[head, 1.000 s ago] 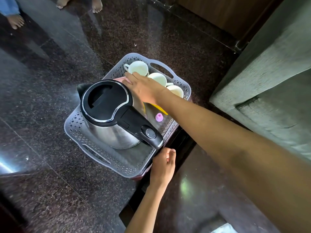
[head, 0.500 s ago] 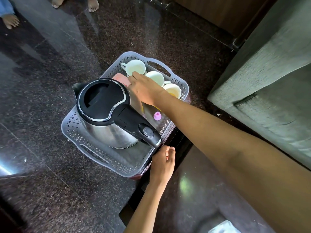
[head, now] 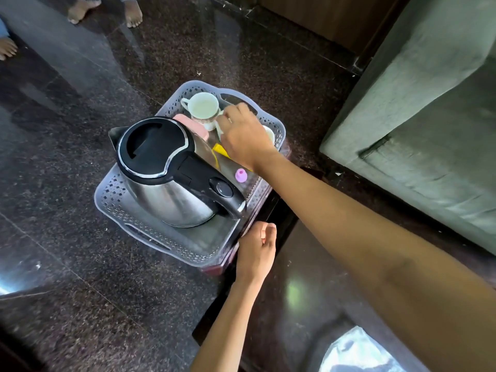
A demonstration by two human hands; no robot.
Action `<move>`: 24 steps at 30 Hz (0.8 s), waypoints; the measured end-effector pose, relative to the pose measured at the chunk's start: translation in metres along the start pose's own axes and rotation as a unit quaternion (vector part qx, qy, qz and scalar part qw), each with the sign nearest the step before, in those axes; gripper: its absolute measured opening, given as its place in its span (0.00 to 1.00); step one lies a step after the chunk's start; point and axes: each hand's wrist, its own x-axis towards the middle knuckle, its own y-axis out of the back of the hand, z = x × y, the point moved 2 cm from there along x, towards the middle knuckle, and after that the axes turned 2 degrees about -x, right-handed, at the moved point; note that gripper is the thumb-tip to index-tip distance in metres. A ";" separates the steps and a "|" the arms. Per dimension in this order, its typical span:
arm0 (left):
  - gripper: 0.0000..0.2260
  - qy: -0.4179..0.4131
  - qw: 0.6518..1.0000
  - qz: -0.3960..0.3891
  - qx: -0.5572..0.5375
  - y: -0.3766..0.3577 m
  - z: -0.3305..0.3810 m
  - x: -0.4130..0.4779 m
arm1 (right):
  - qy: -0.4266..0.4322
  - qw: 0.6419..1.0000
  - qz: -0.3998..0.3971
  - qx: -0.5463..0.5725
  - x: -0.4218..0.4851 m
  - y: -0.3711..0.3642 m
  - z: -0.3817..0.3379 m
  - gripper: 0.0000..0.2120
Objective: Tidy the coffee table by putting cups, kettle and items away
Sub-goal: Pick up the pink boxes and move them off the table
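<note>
A translucent grey perforated basket (head: 112, 208) holds a steel kettle (head: 166, 189) with a black lid and handle. At its far end stands a white cup (head: 202, 106), with another cup (head: 269, 134) at the right rim. My right hand (head: 245, 138) reaches over the kettle and closes its fingers on the middle cup, which is mostly hidden under it. A pink item (head: 193, 124), a yellow item (head: 220, 151) and a small pink cap (head: 241, 175) also lie in the basket. Fingers curled, my left hand (head: 256, 251) grips the basket's near right corner.
A grey-green sofa (head: 429, 116) fills the right side. Dark polished stone floor surrounds the basket. A glossy dark table top (head: 295, 304) lies under my arms, with a clear plastic bag (head: 359, 353) at the bottom right. A person's bare feet (head: 131, 14) stand at the top left.
My right hand has shifted right, from beside the kettle lid onto the middle cup, and now covers it. The left hand stays at the basket's corner.
</note>
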 end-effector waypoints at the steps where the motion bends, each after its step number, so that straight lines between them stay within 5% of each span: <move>1: 0.09 -0.007 1.000 0.001 0.003 0.000 0.002 -0.003 | -0.034 0.999 0.019 0.021 -0.008 0.004 0.005 0.16; 17: 0.11 -0.100 0.988 -0.098 0.064 -0.078 0.047 -0.120 | -0.343 0.936 0.082 -0.001 -0.288 0.119 0.035 0.17; 24: 0.08 -0.130 0.965 -0.188 0.130 -0.144 0.037 -0.177 | -0.506 0.860 0.073 -0.001 -0.453 0.128 0.019 0.16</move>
